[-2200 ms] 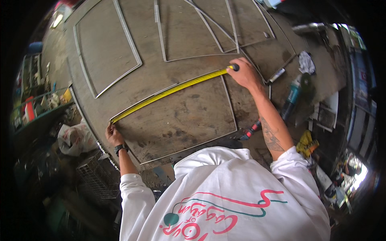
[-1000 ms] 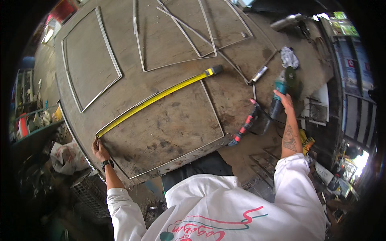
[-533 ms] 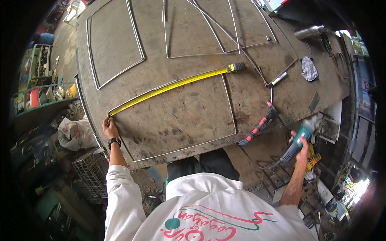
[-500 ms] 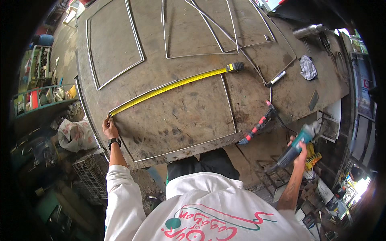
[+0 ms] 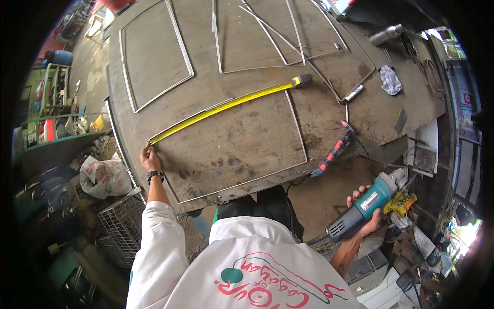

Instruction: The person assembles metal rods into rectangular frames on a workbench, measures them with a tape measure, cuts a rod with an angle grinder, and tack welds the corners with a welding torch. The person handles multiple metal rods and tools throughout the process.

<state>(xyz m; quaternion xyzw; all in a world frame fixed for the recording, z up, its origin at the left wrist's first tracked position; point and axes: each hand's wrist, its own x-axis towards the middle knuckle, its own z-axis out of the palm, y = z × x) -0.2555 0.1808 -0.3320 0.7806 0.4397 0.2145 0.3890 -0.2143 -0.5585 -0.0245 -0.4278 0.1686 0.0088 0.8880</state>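
My left hand (image 5: 150,159) pinches the hooked end of a yellow tape measure (image 5: 226,107) at the near-left corner of a thin metal rod frame (image 5: 304,135). The blade runs out along the frame's far side, and the black and yellow case (image 5: 302,80) rests on the table near its far-right corner. Off the table's right front edge, my right hand (image 5: 372,222) is wrapped round the body of a teal and black angle grinder (image 5: 366,202). The grinder's head points away to the upper right, and its cord trails from the near end.
More rod frames (image 5: 191,56) lie across the back of the worktable (image 5: 247,136). At the right are a red and black welding electrode holder (image 5: 333,156), a white marker (image 5: 354,92), a crumpled cloth (image 5: 391,81) and a metal flask (image 5: 386,34). A wire cage (image 5: 121,219) stands at lower left.
My right hand has brought the grinder nearer my body, lower and slightly left, and turned it so its side shows. My left hand stays at the tape's end while the whole view shifts a little.
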